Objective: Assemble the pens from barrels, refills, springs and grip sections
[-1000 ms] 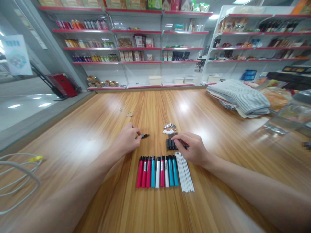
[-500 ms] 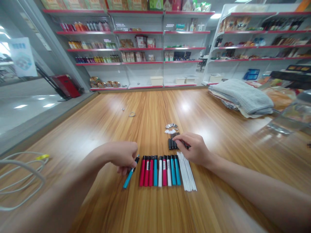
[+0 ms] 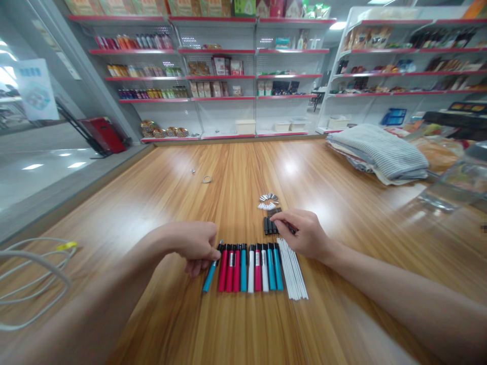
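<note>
My left hand (image 3: 201, 244) is closed, its thumb and fingers at the black upper end of a blue pen (image 3: 209, 277). That pen lies slanted, its top close to a row of red pens (image 3: 229, 271), blue pens (image 3: 278, 268) and white pens (image 3: 251, 268) with black upper ends. My right hand (image 3: 300, 230) is pinched over several black pen caps (image 3: 270, 226); whatever its fingertips hold is hidden. Just below that hand lie thin white refill-like sticks (image 3: 292, 271). Beyond the caps are small silvery pieces (image 3: 268, 197) in an arc and small white pieces (image 3: 266, 206).
A white cable (image 3: 38, 243) coils on the wooden table (image 3: 243, 329) at left. Folded striped cloth (image 3: 380, 149) and a clear container (image 3: 452, 182) stand at right. A small ring (image 3: 206, 179) lies farther back. Stocked shelves (image 3: 216, 77) line the far side.
My left hand has shifted the blue pen right, its top now against or very near the leftmost red pen. My right hand has stayed in place.
</note>
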Demonstrator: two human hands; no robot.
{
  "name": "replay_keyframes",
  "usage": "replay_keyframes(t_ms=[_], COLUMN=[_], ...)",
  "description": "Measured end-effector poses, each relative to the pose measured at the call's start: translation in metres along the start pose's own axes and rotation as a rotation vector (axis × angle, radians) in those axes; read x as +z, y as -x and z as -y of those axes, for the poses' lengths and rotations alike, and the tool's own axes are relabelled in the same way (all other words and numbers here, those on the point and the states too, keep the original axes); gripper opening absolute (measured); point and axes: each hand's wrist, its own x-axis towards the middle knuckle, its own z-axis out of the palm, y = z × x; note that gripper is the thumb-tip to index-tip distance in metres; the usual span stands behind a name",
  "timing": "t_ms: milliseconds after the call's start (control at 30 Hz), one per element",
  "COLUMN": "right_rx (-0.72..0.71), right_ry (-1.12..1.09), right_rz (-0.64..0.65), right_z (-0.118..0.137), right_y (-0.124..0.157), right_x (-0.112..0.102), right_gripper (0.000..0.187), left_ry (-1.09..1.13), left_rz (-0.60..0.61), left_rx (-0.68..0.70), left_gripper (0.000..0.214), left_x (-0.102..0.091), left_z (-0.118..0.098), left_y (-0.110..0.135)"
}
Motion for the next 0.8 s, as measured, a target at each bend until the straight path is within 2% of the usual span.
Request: replay_keyframes(t_ms=[133, 200, 267, 433, 800], right_rx=[-0.003, -0.003, -0.005, -0.009, -0.017], right_ry=[0.0, 0.003, 0.003, 0.005, -0.002], right_rz=[0.004, 0.01, 0.009, -0.002, 0.006], right_z=[0.0, -0.001, -0.001, 0.001, 0.001], right_y=[0.0, 0.0, 0.0, -0.002, -0.001], right_x=[0.0, 0.0, 0.0, -0.002, -0.003], right_gripper=[0.014, 0.014, 0.013, 0.013, 0.015], left_ry=[0.035, 0.072, 0.094, 0.091, 0.129], left_rz=[-0.147, -0.193, -0.181, -0.119, -0.122], left_rx=[0.036, 0.056, 0.076, 0.109, 0.092], left_gripper=[0.026, 0.035, 0.04, 0.021, 0.017], left_x=[-0.004, -0.003, -0.001, 0.003, 0.005], left_z=[0.003, 0.003, 0.001, -0.001, -0.002], left_y=[0.005, 0.003, -0.001, -0.007, -0.005])
